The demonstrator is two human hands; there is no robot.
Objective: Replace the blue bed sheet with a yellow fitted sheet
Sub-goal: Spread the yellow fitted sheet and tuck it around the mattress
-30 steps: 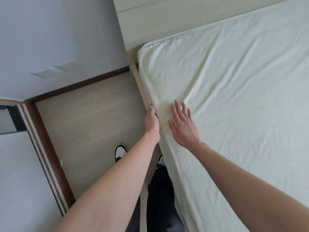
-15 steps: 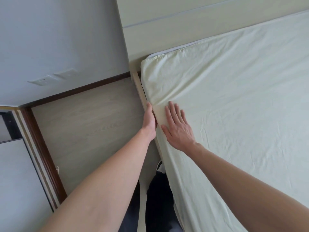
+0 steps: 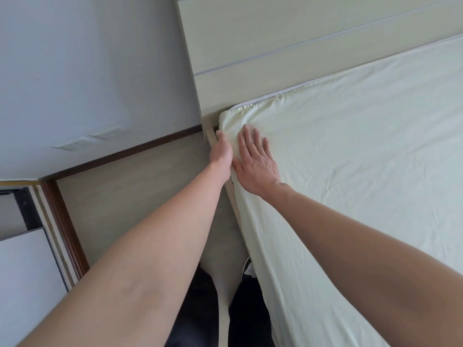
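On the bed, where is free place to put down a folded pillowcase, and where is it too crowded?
Free: the wide yellow fitted sheet to the right of the right hand, up to the headboard. Crowded: the mattress corner by the headboard, where the left hand works along the side edge and the right hand presses flat on top.

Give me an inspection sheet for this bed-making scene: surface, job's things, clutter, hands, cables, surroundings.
Surface: mattress covered, bed frame rail showing at the side.
Job's things: yellow fitted sheet on the bed, lightly creased, corner pulled over by the headboard; blue sheet not seen.
Clutter: nothing seen.
Hands: left hand at the sheet's side edge, fingers hidden; right hand flat on the sheet.
Cables: nothing seen.
Surroundings: wall socket, dark skirting, pale floor.
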